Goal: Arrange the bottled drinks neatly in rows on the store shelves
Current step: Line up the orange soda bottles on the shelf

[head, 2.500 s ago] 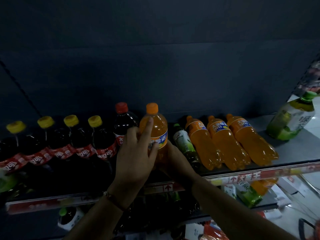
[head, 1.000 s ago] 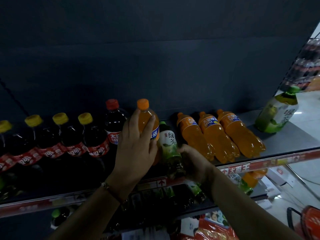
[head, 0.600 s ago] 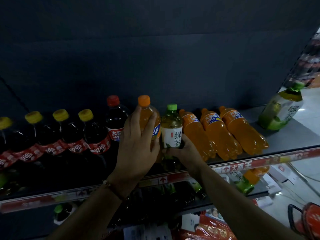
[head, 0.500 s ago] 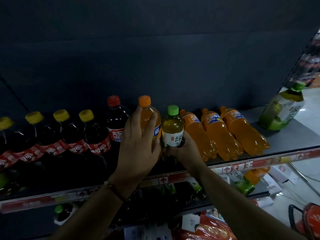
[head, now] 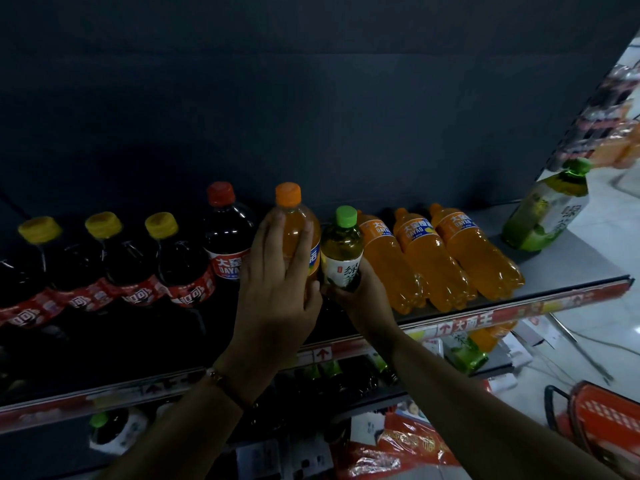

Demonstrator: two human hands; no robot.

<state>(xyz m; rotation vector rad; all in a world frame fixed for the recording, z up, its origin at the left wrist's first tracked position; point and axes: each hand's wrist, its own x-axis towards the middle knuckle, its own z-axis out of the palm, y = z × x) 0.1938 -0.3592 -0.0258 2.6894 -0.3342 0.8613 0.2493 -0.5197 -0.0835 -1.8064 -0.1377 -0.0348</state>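
- Green tea bottle [head: 341, 249] stands upright on the shelf [head: 571, 271], just beside the orange soda bottle [head: 294, 233].
- Our right hand [head: 363, 299] grips its lower part.
- Our left hand [head: 277, 296] lies with straight fingers against the orange soda bottle.
- Three orange bottles [head: 440, 258] lie on their sides, near on the right.

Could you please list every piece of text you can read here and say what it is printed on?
"大窑 DAYAO": red-capped cola bottle.
"DAYAO": lying orange bottles.
"绿": green tea bottle in the right hand.
"大窑王": shelf price strip.
Yellow-capped bottles' red labels: too blurred.
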